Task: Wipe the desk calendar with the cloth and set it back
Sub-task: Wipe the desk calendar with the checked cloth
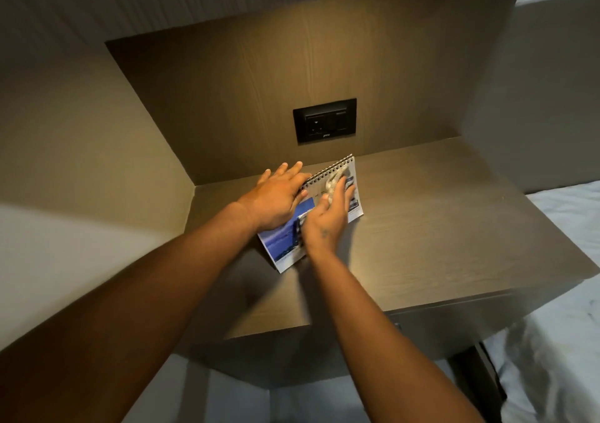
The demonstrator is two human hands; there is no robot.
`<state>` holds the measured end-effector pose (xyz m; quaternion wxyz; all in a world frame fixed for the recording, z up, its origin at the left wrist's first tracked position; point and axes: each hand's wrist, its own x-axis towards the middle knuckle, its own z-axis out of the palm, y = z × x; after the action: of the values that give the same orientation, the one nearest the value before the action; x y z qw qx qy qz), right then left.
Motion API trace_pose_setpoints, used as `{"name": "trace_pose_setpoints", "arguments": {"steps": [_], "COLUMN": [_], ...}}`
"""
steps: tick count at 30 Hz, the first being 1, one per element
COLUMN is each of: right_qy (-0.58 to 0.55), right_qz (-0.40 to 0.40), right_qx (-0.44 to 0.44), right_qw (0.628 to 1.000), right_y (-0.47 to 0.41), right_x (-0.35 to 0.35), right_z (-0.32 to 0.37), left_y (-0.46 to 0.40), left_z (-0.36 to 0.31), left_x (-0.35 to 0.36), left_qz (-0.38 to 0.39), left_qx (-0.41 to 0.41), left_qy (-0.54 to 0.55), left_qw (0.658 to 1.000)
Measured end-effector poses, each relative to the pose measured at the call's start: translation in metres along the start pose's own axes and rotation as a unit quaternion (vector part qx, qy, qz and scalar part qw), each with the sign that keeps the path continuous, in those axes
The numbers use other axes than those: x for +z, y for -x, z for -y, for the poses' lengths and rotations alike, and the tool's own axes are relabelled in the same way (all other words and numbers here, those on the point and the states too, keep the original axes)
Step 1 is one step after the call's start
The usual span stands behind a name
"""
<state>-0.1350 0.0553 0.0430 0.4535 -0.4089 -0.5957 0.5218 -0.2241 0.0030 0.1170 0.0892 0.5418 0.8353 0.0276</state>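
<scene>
Mid-wipe: the left hand [276, 197] lies flat steadying the desk calendar [285, 244] on the tabletop [438, 228] while the right hand [328, 218] grips the cloth [336, 179]; next, stand it upright

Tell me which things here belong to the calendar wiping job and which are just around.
In the job:
desk calendar
cloth, under the right hand
left hand, steadying the calendar
desk

Just around:
wall socket
white bedding
</scene>
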Motion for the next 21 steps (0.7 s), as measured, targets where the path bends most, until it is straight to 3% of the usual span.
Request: {"name": "trace_pose_setpoints", "arguments": {"steps": [4, 10, 16, 21], "right_qy": [0.020, 0.063, -0.006, 0.036], "right_qz": [-0.011, 0.082, -0.010, -0.012], "right_qx": [0.052, 0.013, 0.039, 0.046], "right_qw": [0.998, 0.995, 0.999, 0.998], "right_y": [-0.002, 0.077, -0.006, -0.008], "right_x": [-0.009, 0.009, -0.005, -0.009], "right_z": [-0.018, -0.025, -0.010, -0.026], "left_y": [-0.001, -0.001, -0.002, -0.003], "left_z": [0.001, 0.004, 0.005, 0.005], "left_x": [0.002, 0.004, 0.006, 0.008], "left_qz": [0.000, -0.002, -0.006, -0.006], "left_qx": [0.000, 0.008, 0.004, 0.000], "left_qy": [0.000, 0.008, -0.001, 0.003], "left_qw": [1.000, 1.000, 1.000, 1.000]}}
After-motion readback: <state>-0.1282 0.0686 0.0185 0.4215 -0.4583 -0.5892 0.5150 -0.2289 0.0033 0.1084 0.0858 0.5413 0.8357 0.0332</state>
